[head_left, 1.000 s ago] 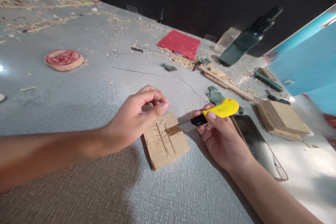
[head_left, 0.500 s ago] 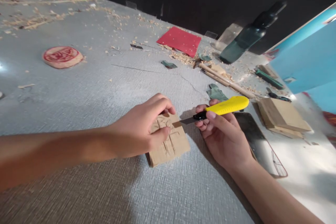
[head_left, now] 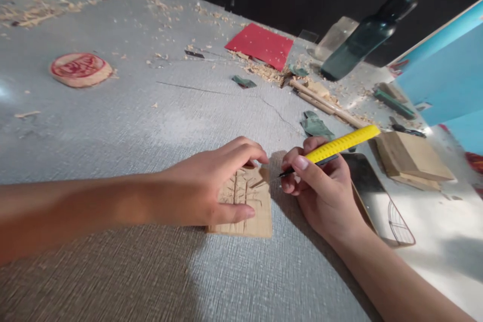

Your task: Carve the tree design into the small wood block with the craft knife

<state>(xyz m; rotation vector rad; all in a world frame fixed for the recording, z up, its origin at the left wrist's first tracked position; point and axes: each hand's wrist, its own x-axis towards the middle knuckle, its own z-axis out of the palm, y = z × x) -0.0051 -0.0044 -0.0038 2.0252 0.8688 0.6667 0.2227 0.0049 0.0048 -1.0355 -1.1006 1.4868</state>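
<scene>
A small square wooden block (head_left: 252, 206) with carved lines lies flat on the grey textured table (head_left: 151, 126). My left hand (head_left: 204, 186) grips it, fingers curled over its far edge and thumb pressed along its near side. My right hand (head_left: 320, 191) is closed on a yellow utility knife (head_left: 339, 145); its blade tip points left and sits at the block's right upper corner.
A phone (head_left: 372, 196) lies under my right wrist, wooden blocks (head_left: 411, 157) beyond it. Farther back lie green scraps (head_left: 315, 125), sticks, wood shavings, a red sheet (head_left: 260, 44), a dark bottle (head_left: 362, 35) and a blue board (head_left: 441, 75). A round red-printed disc (head_left: 79, 69) sits far left.
My left hand came down from above the block and took hold of it, turning it square. The knife rolled in my right hand so the blade is edge-on at the block.
</scene>
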